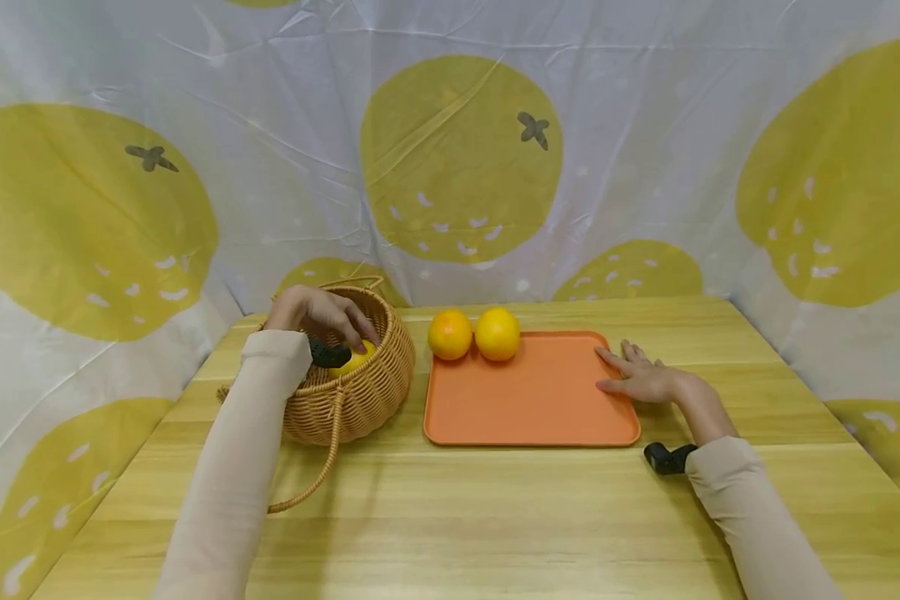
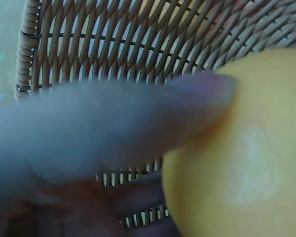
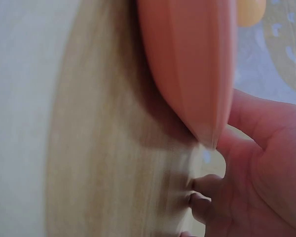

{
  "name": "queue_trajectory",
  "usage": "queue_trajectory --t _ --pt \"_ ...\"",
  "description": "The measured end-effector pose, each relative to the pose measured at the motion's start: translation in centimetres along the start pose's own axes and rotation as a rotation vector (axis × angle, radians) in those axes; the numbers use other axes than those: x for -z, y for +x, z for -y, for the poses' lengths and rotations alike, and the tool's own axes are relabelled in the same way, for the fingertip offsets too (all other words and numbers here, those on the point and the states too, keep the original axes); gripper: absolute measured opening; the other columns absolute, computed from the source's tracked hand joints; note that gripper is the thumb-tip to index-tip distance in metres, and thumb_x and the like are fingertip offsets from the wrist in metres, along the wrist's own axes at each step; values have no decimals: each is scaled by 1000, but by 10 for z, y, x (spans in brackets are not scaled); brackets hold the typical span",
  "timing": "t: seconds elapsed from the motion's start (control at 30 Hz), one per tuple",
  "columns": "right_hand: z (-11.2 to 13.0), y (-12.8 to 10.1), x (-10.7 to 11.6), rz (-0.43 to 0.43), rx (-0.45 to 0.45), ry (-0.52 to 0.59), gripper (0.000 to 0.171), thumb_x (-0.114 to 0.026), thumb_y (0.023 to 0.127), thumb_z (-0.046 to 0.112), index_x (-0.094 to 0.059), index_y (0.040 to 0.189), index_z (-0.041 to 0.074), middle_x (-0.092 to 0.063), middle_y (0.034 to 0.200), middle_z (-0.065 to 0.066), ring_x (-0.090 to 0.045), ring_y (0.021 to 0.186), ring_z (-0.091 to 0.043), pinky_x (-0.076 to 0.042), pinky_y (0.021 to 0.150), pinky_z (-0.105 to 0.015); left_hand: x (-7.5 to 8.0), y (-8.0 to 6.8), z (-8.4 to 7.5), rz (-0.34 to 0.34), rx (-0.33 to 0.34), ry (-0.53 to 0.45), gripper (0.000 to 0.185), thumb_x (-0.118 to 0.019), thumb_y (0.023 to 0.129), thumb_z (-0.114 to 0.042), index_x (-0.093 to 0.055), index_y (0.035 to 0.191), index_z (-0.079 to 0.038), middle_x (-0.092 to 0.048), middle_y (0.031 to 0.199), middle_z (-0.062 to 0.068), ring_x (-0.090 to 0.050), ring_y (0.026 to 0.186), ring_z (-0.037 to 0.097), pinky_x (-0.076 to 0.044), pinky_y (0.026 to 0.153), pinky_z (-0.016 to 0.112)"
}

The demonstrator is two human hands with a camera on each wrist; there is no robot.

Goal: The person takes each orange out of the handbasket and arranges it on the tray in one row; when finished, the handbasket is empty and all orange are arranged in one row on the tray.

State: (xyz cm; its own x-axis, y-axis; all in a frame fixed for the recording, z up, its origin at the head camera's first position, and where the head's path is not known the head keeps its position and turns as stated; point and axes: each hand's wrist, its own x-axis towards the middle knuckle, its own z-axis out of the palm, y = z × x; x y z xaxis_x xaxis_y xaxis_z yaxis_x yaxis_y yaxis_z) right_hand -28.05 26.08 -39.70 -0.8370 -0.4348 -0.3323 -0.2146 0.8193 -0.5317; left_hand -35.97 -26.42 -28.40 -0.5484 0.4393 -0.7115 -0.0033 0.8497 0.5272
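My left hand (image 1: pixel 321 317) reaches down into a round wicker basket (image 1: pixel 363 400) at the table's left. Its fingers curl over a yellow fruit (image 1: pixel 354 360) inside. In the left wrist view one finger (image 2: pixel 138 118) lies against the smooth yellow fruit (image 2: pixel 246 163), with the basket wall (image 2: pixel 138 34) behind. Two oranges (image 1: pixel 450 334) (image 1: pixel 497 333) sit side by side at the far left of an orange tray (image 1: pixel 528 404). My right hand (image 1: pixel 637 377) rests flat on the tray's right edge, fingers straight. The right wrist view shows the tray's rim (image 3: pixel 187 64) beside that hand (image 3: pixel 266 163).
The wooden table (image 1: pixel 457 517) is walled by a white cloth printed with yellow fruit (image 1: pixel 457 158) at the back and both sides. The basket's handle (image 1: pixel 322 467) hangs down onto the table in front of it.
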Motion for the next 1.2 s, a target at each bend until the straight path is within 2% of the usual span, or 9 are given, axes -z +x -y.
queue_trajectory --t 0.13,0.3,0.47,0.67,0.83,0.9,1.07,1.17,1.2 --pt "1 1 0 0 -5 -11 84 -53 107 44 -10 165 0 16 163 -42 17 150 -60 11 115 -78 -2 2 1 40 19 28 56 -73 98 -23 -55 149 -11 -32 168 16 -31 155 38 -36 122 50" --pt "1 1 0 6 -6 -10 84 -52 107 44 -10 165 1 17 163 -42 17 150 -61 11 115 -78 -3 2 1 -2 -2 41 51 -70 99 -21 -56 147 -11 -35 164 16 -45 135 35 -46 104 42" --pt "1 1 0 5 -5 -14 84 -52 107 45 -10 165 1 17 163 -41 17 150 -61 12 115 -78 -2 -2 2 -71 -36 17 51 -66 101 -19 -53 150 -13 -19 172 18 -28 154 38 -50 103 41" --pt "0 0 0 3 -2 -13 85 -53 107 45 -10 165 1 17 163 -41 17 150 -61 12 115 -78 -2 1 2 -27 -28 -4 53 -64 101 -15 -50 153 -14 -13 173 18 -35 132 27 -40 78 31" --pt "1 -1 1 4 -2 -1 85 -51 107 47 -9 166 2 17 163 -40 18 151 -60 12 115 -78 -2 3 4 -9 -17 -4 58 -67 99 -19 -48 153 -14 -7 174 17 -23 154 36 -43 105 41" --pt "0 0 1 7 -1 -2 85 -51 107 47 -9 166 1 17 163 -41 18 151 -60 12 115 -78 -2 4 4 -1 -7 6 61 -70 97 -21 -47 154 -14 -3 175 18 -8 160 41 -32 122 54" --pt "0 -1 1 11 -1 -6 86 -52 107 46 -9 165 0 17 163 -41 18 151 -60 12 115 -78 -4 4 4 17 23 10 68 -76 94 -25 -46 154 -14 4 174 20 4 160 45 -14 127 64" --pt "1 -1 1 12 3 -6 86 -52 107 46 -9 165 0 17 163 -42 18 150 -60 12 115 -78 -4 2 4 24 33 24 66 -74 95 -23 -46 154 -14 -1 174 20 -3 160 44 -19 127 60" --pt "1 -1 1 13 3 -6 86 -52 107 46 -9 165 0 17 163 -41 18 150 -60 12 115 -78 -4 2 3 24 34 36 65 -73 95 -21 -47 154 -14 -8 173 21 -22 155 43 -27 124 56"
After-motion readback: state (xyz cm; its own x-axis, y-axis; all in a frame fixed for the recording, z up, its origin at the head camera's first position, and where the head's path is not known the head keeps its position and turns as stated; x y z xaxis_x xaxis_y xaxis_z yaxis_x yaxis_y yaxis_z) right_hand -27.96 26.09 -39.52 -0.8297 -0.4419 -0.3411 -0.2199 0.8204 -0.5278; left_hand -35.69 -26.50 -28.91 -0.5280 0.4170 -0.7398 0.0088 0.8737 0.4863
